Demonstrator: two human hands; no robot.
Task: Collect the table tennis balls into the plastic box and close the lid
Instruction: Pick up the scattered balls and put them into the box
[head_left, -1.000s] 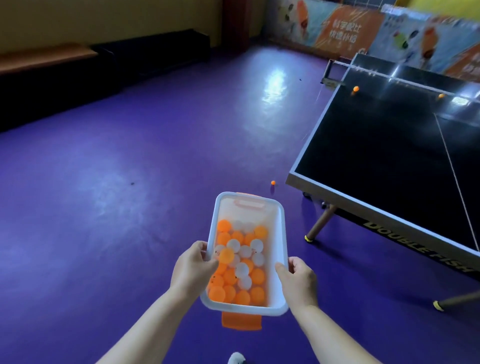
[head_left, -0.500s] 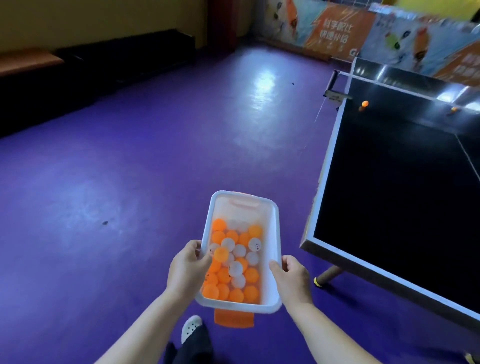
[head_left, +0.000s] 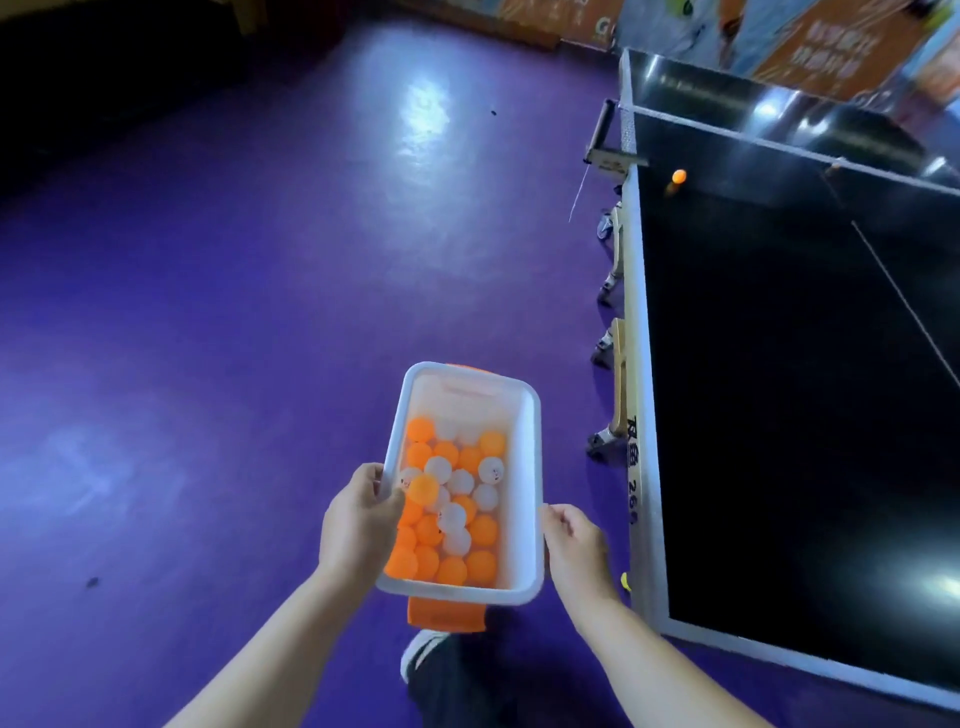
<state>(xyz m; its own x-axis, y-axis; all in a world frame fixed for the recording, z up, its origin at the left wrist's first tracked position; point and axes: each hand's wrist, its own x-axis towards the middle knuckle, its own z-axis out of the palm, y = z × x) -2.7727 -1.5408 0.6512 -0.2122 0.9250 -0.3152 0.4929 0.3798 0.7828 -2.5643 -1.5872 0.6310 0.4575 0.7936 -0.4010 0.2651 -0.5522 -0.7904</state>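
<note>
Purple floor (head_left: 218, 322) shines under the lights, with bright banners (head_left: 831, 47) at upper right, their writing too blurred to read. On the black desk (head_left: 779, 395) filling the right side, white side lettering shows "26" below two characters. One orange ball (head_left: 678, 176) lies near its net (head_left: 727, 130). At lower centre, the left hand (head_left: 361, 525) has its grip closed on the plastic box (head_left: 530, 467), while the right hand (head_left: 574, 545) touches the other rim, loosely curled. Orange and white balls (head_left: 452, 514) fill the box's near half. An orange flap (head_left: 447, 616) hangs below it.
</note>
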